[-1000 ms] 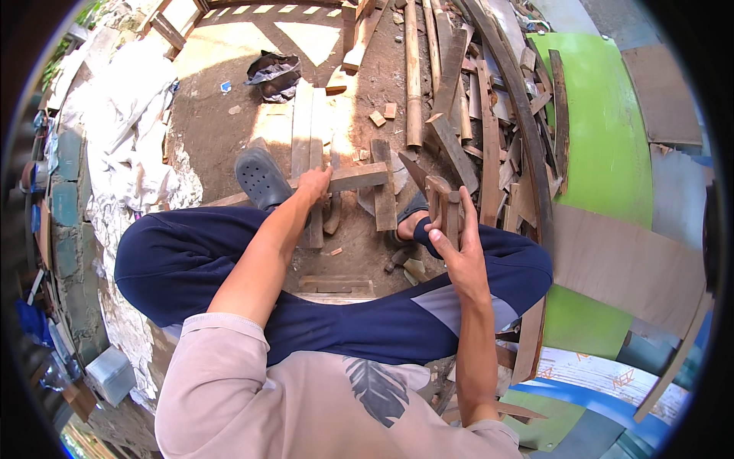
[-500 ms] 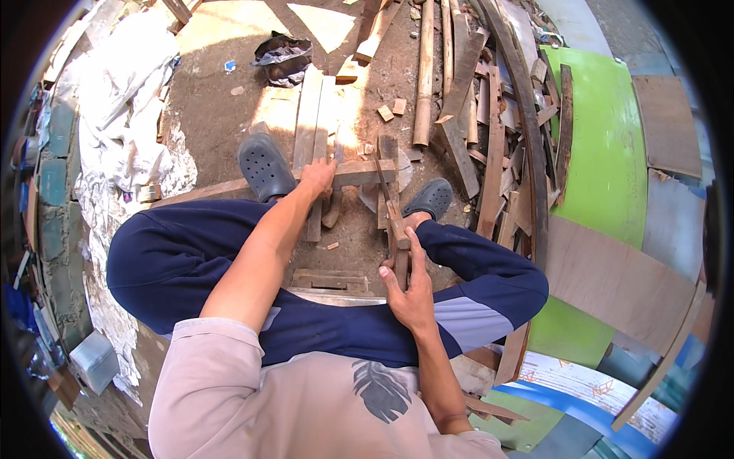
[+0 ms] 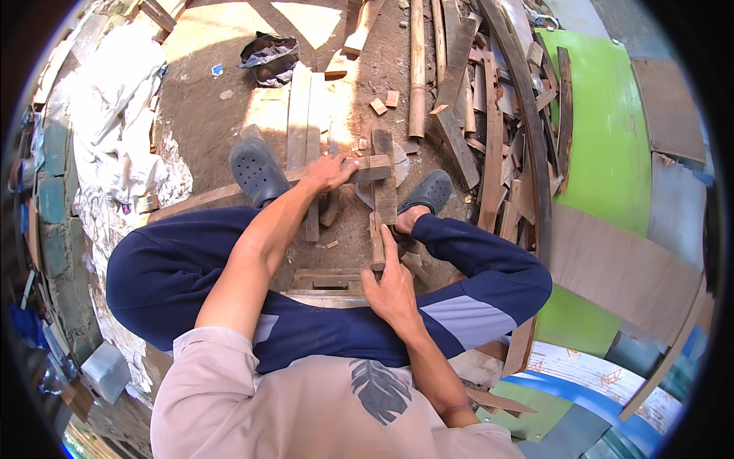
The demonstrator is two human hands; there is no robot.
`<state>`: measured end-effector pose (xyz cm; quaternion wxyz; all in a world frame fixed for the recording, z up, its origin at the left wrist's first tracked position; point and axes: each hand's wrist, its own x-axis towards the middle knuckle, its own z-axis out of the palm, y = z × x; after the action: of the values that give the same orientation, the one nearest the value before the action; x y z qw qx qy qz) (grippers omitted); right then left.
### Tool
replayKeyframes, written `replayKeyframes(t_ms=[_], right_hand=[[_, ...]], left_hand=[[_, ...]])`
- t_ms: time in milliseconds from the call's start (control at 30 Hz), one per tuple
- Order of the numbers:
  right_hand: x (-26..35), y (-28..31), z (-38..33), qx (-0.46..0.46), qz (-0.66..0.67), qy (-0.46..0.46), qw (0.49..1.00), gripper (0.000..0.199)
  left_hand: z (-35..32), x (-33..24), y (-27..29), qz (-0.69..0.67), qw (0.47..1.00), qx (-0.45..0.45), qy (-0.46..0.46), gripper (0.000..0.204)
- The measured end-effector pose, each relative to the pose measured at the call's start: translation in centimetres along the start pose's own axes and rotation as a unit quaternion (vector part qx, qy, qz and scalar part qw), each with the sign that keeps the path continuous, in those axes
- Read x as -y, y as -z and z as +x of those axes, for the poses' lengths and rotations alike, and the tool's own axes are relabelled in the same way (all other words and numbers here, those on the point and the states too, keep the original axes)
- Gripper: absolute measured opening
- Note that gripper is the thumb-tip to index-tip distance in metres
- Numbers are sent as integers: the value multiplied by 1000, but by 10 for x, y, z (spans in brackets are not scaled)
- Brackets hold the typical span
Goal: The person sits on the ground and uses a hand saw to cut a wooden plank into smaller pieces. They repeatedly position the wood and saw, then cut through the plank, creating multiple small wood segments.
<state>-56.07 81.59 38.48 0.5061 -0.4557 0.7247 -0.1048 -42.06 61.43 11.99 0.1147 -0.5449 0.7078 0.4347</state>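
A long wooden beam (image 3: pixel 205 203) runs from the left, past my left shoe, to its cut end between my feet. Near that end my left hand (image 3: pixel 327 174) grips it from above, fingers curled over the top. Just right of it, my right hand (image 3: pixel 394 287) is closed round the wooden handle of a saw (image 3: pixel 377 243), index finger stretched along the handle. The thin blade, seen nearly edge-on, points away from me by the beam's end. A dark upright-lying block (image 3: pixel 384 203) lies under the beam there. Where the teeth touch is too small to tell.
Two pale planks (image 3: pixel 298 126) lie ahead, with a dark crumpled bag (image 3: pixel 271 60) beyond. Bamboo poles (image 3: pixel 417 69) and stacked timber (image 3: pixel 493 145) fill the right, beside a green sheet (image 3: pixel 604 138). White cloth (image 3: pixel 115 107) lies left. My shoes (image 3: pixel 260 170) flank the work.
My right hand and the saw have shifted left and slightly toward me, and the handle now points straighter ahead. My left hand stays on the beam. The whole view has shifted slightly.
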Motion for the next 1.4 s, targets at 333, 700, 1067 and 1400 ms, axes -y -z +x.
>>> replayKeyframes(t_ms=[333,700,1067,1400], right_hand=[[-38,-21,16,-130,86,201,967,70],[-28,-28,1,-133,65,168,975,67],[-9,-36,-22,-155,41,120,980,66],[-18,-26,16,-150,84,117,978,65]], left_hand=[[13,-14,-6,38,999,-8,1,75],[17,-2,-11,28,998,-15,-46,74],[9,-16,-8,64,995,-57,-58,77],[6,-19,-4,48,997,-30,-51,79]])
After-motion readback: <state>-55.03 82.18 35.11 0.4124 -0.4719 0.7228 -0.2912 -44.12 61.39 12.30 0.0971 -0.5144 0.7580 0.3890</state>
